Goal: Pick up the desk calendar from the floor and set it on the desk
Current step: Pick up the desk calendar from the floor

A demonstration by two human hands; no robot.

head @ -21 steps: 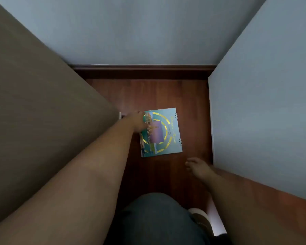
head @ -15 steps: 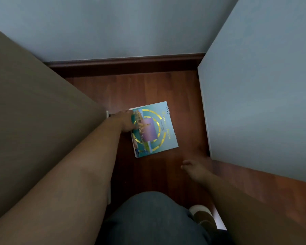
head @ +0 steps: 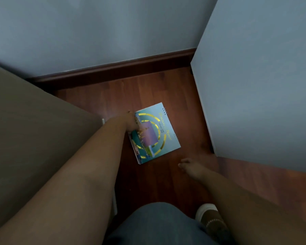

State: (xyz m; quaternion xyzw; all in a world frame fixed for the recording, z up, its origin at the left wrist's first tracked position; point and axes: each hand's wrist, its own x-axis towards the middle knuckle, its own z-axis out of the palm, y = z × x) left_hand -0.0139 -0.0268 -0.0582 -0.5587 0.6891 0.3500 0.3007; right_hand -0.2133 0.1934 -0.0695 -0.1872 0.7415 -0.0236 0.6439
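Reddish-brown wood flooring point(head: 148, 183) carries the desk calendar point(head: 155, 133), which is seen in the narrow gap between a brown panel point(head: 34, 138) on the left and a pale cabinet side point(head: 263, 94) on the right, not far from the dark skirting board point(head: 122, 69). The calendar's teal cover with gold arcs is turned upward, and its far left corner is met by the left hand point(head: 131, 123). Whether the calendar is wholly flat or already tipped up at that edge cannot be told.

The left hand is closed at the calendar's left edge, apparently pinching it, though the fingers are largely hidden and the grip cannot be confirmed. The right hand point(head: 193, 167) is held loosely spread, near the calendar's lower right corner but apart from it, and nothing is held in it.

The step in hand is judged to be securing the grasp before lifting. It is best done with fingers slid fully under the stiff edge and the thumb pressed on top, so the loose pages are kept together. The right hand could be brought to the opposite edge for support. A straight upward lift is advised, so that neither panel is struck.
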